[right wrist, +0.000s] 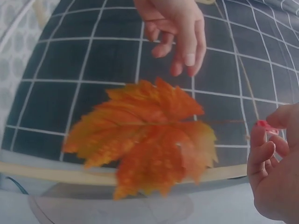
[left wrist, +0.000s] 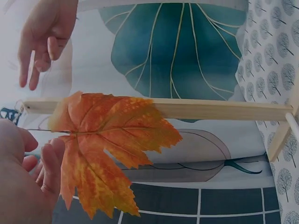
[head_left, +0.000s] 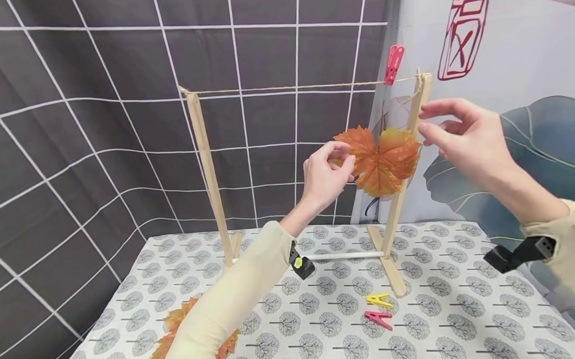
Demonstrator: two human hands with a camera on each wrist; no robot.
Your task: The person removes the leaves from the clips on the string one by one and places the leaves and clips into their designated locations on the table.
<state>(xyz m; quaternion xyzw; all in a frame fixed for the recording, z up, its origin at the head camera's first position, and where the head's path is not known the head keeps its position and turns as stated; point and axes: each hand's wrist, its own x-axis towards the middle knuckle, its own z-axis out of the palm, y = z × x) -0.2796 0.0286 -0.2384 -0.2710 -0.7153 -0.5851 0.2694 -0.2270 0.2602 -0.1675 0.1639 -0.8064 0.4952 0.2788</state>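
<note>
An orange maple-like leaf (head_left: 378,161) hangs below the twine (head_left: 290,88), its stem running up toward a pink clothespin (head_left: 393,64) that grips the twine near the right post. Left of the leaf is my left hand (head_left: 328,170), its fingers loosely bent; the right wrist view shows this hand (right wrist: 175,35) apart from the leaf. My right hand (head_left: 470,130) is raised beside the right post, thumb and forefinger apart, holding nothing. In the right wrist view, its fingertips (right wrist: 258,135) overlap the pink clothespin (right wrist: 265,125); contact cannot be told there.
The wooden stand has a left post (head_left: 207,171), a right post (head_left: 394,215) and a white rod (head_left: 342,255) low between them. On the patterned cloth lie a yellow clothespin (head_left: 378,300) and a pink one (head_left: 379,319). My left sleeve partly covers more orange leaf (head_left: 175,323).
</note>
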